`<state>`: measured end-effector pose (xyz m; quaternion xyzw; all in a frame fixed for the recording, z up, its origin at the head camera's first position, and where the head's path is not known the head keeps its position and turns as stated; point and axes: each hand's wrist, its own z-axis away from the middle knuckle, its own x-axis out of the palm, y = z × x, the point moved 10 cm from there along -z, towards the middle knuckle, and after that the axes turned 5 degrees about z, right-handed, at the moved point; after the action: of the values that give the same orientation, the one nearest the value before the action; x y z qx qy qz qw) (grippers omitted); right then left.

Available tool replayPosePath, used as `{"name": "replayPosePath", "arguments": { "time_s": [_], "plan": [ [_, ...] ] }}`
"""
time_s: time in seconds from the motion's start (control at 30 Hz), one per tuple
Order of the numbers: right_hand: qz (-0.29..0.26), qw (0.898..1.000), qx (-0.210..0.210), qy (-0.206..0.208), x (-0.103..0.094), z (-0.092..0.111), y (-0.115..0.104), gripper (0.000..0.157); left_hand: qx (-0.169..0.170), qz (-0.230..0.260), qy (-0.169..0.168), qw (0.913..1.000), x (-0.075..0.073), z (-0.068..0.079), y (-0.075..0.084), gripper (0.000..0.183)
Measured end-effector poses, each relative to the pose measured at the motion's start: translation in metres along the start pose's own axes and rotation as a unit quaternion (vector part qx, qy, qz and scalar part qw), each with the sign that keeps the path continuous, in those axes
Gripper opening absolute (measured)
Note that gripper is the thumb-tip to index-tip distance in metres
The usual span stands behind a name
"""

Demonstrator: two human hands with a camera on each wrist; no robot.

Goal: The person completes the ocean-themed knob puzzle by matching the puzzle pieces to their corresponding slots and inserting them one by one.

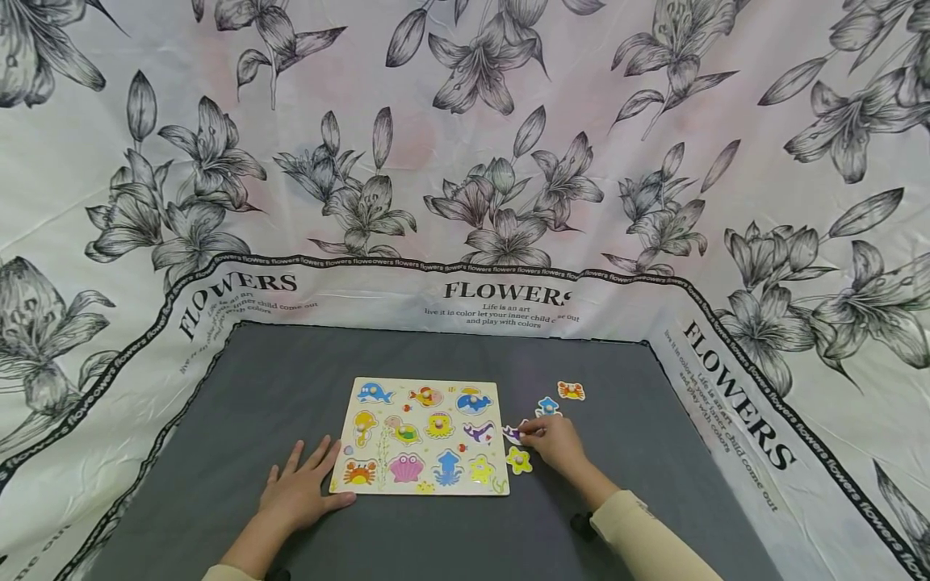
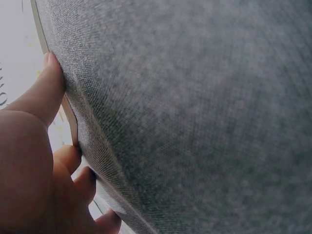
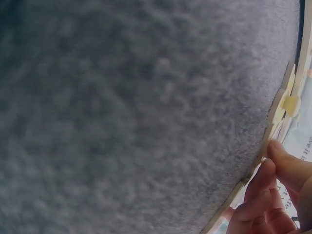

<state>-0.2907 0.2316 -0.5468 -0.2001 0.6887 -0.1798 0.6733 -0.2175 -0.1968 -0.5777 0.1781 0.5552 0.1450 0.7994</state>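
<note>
A wooden sea-animal puzzle board [image 1: 454, 403] lies flat on the grey cloth. My left hand [image 1: 299, 488] rests at its lower left with fingers spread; in the left wrist view the thumb [image 2: 46, 90] touches the board's edge. Just off the board's right side, my right hand [image 1: 555, 444] pinches a purple sea-animal puzzle piece [image 1: 512, 434] between thumb and fingertips, partly covering it. Close below that piece lies a yellow starfish piece [image 1: 519, 461], its yellow knob [image 3: 291, 106] visible in the right wrist view. A blue octopus-like piece [image 1: 547, 406] sits just beyond the right hand.
An orange crab piece [image 1: 571, 390] lies farthest back on the right. Grey cloth [image 1: 283, 379] covers the table, and a white flower-printed sheet [image 1: 407, 298] with lettering rises behind and along both sides.
</note>
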Motion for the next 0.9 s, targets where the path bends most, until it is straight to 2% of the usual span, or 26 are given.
{"name": "replayPosePath", "arguments": {
  "time_s": [0.23, 0.47, 0.63, 0.9],
  "plan": [
    [0.003, 1.0, -0.002, 0.016, -0.005, 0.001, -0.005, 0.01, 0.002, -0.001, 0.002, 1.0, -0.002, 0.001, 0.001, 0.112],
    [0.009, 0.999, -0.02, 0.032, -0.012, 0.0, -0.02, 0.01, 0.001, 0.004, -0.001, 1.0, -0.001, 0.002, 0.001, 0.112],
    [0.006, 1.0, -0.021, 0.022, -0.013, -0.001, -0.035, 0.01, 0.003, 0.005, 0.005, 1.0, 0.0, 0.002, 0.0, 0.112],
    [-0.03, 0.999, -0.02, -0.006, 0.001, -0.003, -0.056, 0.01, 0.004, 0.001, 0.004, 1.0, 0.001, 0.0, -0.001, 0.112]
  ]
}}
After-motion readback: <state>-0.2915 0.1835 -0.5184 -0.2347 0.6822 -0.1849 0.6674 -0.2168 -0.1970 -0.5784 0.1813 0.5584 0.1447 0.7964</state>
